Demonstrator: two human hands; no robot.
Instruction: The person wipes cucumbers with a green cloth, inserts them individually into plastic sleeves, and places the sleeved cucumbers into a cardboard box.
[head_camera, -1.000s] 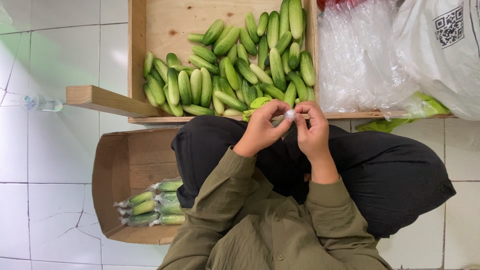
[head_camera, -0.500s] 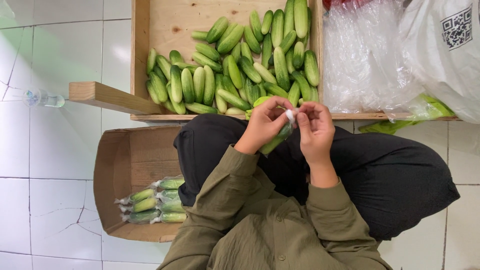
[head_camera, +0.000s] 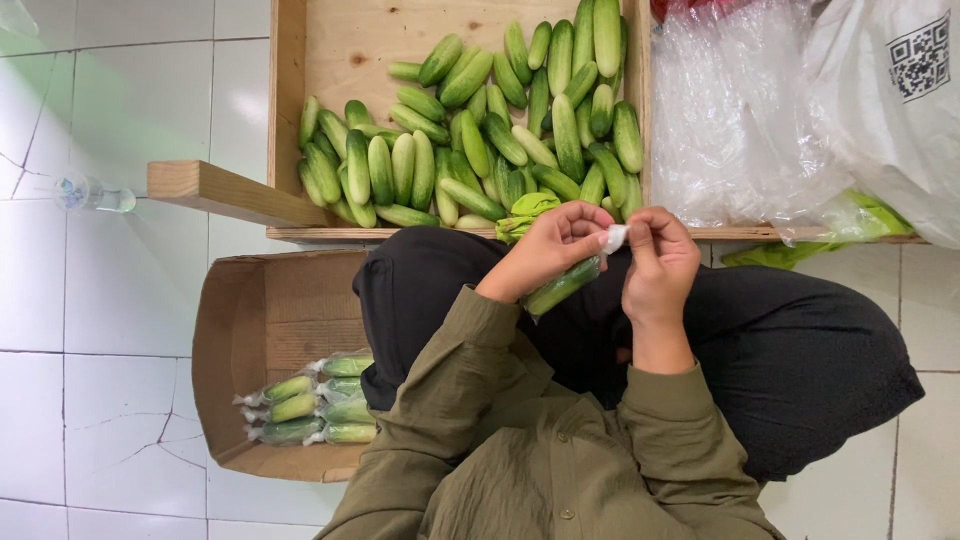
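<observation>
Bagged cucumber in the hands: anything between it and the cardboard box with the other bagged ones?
The bagged cucumber is gripped by the left hand, and the right hand pinches its twisted bag end. The cardboard box sits open to the person's left. Only the person's black-clad knee lies between; nothing else is visible.

The left hand (head_camera: 545, 250) hides most of the bagged cucumber (head_camera: 562, 285).

Both hands raised together over the lap, fingers pinched

The left hand (head_camera: 545, 250) sits at about 10 o'clock from the right hand (head_camera: 658, 265), near it, their fingertips almost meeting at 12 o'clock. Both curl inward, thumbs pressed to forefingers in a closed grip. The forearms, in olive sleeves, run from 6 o'clock up to the wrists, elbows bent, the left slanting toward 1 o'clock
</observation>
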